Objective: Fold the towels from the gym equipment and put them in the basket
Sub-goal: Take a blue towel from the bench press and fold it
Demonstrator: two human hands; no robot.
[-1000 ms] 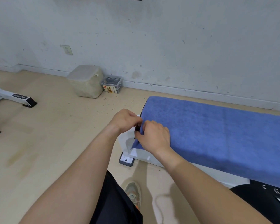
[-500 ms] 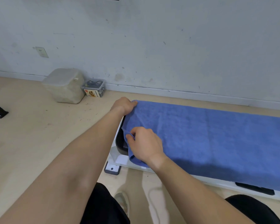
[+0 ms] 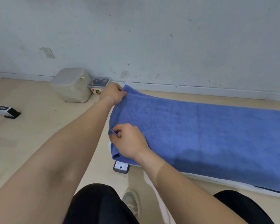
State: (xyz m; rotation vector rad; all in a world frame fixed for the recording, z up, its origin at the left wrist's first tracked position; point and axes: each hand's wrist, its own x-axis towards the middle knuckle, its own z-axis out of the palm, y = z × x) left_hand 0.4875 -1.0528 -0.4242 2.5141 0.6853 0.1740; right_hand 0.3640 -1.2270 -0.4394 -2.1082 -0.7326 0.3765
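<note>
On the bench (image 3: 217, 181), left hand (image 3: 112, 92) and right hand (image 3: 129, 143) have spread the towel (image 3: 192, 131).

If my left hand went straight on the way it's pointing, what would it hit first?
Probably the wall's baseboard, just beyond the blue towel corner that the left hand holds; depth is unclear.

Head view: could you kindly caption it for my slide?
Left hand and right hand pinch corners of the blue towel covering a bench.
</note>
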